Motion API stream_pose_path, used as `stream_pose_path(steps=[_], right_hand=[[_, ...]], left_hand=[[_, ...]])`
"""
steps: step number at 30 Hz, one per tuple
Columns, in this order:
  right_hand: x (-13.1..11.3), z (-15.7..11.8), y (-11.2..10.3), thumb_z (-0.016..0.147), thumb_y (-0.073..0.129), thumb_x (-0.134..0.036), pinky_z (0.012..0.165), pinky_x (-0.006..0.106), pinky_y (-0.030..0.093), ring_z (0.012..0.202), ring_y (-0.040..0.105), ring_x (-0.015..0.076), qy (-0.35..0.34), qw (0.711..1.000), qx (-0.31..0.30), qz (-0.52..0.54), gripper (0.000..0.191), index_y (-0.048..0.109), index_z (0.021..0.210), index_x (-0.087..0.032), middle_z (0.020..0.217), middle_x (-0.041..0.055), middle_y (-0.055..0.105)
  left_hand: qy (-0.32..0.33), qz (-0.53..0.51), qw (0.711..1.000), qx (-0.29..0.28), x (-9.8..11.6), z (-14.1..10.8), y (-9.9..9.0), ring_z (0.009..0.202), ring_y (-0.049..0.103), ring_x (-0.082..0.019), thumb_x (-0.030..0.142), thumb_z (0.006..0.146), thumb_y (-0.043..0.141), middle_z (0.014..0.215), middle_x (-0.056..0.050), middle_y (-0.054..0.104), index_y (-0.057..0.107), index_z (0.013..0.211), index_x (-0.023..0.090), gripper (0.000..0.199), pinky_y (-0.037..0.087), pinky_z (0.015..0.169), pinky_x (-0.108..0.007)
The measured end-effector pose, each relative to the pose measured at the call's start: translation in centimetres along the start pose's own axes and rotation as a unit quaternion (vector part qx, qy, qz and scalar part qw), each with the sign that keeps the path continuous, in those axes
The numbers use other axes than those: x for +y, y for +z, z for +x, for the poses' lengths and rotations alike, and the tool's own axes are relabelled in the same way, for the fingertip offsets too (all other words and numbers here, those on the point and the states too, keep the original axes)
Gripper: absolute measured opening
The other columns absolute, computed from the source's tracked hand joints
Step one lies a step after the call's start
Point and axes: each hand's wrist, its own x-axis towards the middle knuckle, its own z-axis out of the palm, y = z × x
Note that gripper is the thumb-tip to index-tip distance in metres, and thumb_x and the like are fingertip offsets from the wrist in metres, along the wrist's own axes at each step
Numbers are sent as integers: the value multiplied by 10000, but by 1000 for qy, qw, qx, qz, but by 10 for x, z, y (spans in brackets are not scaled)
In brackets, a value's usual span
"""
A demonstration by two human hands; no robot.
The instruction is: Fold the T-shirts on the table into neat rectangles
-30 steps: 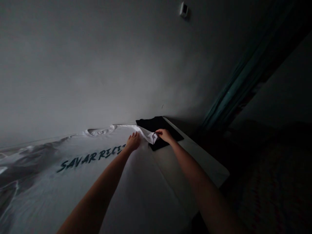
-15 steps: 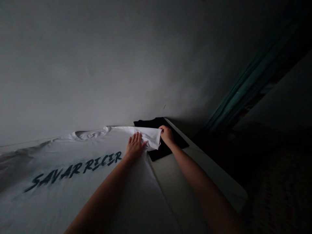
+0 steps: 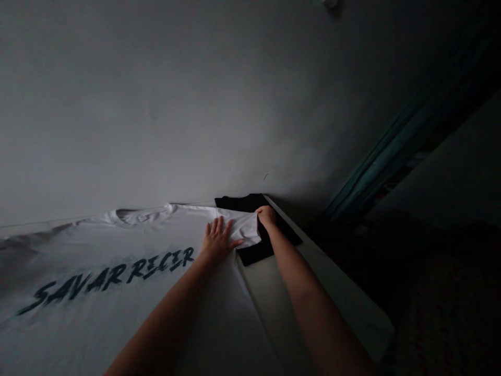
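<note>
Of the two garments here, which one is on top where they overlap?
The white T-shirt with the dark "SAVAR RECER" lettering: its folded edge lies over the black garment, which shows no print and sits underneath, next to the right hand.

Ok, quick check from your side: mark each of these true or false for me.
1. The left hand lies open on the white T-shirt. True.
2. The right hand rests on the printed lettering. False: it is at the edge of the shirt's folded-over part, above the black garment.
3. The black garment lies on top of the white T-shirt. False: the shirt's fabric overlaps it.
4. The printed lettering is dark on the white fabric. True.
</note>
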Motion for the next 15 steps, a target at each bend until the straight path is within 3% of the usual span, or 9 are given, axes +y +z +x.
stream_pose_path(steps=[7,11,15], right_hand=[[8,-26,-20,831,633,-209,767,268,527,915,713,213,-31,999,15,-18,158,772,907,-210,991,77,767],[30,-63,-23,859,632,-411,665,264,498,788,700,207,-82,994,-47,45,249,741,840,-188,839,73,747],[51,-92,-21,742,737,-474,642,262,471,718,661,193,-102,987,-88,89,301,724,807,-180,755,45,713]], left_hand=[[-10,-29,999,-23,3,1,-6,1492,274,-395,765,878,420,1603,-234,310,367,1553,184,893,213,1196,-577],[-8,-74,997,-9,2,0,-3,1498,259,-391,708,918,415,1607,-200,328,366,1555,214,808,189,1203,-587],[-2,-109,994,9,-1,0,2,1504,252,-379,559,981,401,1606,-158,349,368,1554,277,639,180,1200,-597]])
